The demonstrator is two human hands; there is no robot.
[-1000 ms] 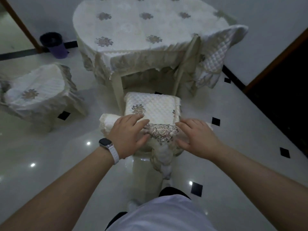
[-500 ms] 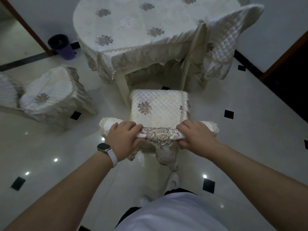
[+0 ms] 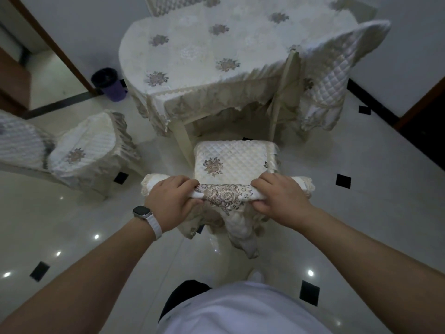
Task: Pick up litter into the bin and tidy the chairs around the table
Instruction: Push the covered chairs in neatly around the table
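Quilted cream chair [image 3: 236, 160] held by the backrest, left grip [image 3: 172, 201] and right grip [image 3: 280, 198] curled round it, not yet under desk [image 3: 204, 56]; second chair [image 3: 81, 150] stands well apart.

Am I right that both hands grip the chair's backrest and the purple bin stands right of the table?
Not quite: the head view shows the purple bin left of the table; the left hand and right hand do grip the chair's backrest.
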